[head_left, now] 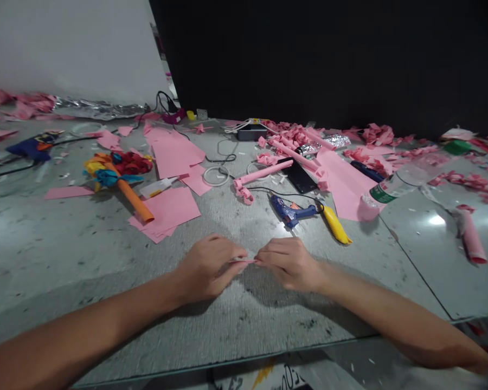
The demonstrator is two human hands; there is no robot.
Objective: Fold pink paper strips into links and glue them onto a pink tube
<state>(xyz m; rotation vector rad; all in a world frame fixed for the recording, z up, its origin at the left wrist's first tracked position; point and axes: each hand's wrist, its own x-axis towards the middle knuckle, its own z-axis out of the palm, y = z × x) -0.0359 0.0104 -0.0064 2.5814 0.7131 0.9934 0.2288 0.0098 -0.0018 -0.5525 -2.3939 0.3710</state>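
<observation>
A small piece of pink paper (244, 261) is stretched between my two hands, just above the front middle of the table. My left hand (211, 266) pinches its left end between thumb and fingers. At the other end, the closed fingers of my right hand (288, 262) grip it; most of the paper is hidden behind the fingers. Beyond my right hand lies a blue glue gun (291, 211), with a yellow cutter (335, 225) beside it. Pink paper sheets (173, 208) lie past my left hand, next to an orange paper tube (135, 200) topped with colourful crumpled paper.
A clear plastic bottle (402, 181) lies on the right, near a pink roll (470, 235). A pink paper stem (264, 172), a black phone (299, 176) and a white ring (216, 176) sit mid-table. Pink scraps (296, 135) and cables spread along the back wall.
</observation>
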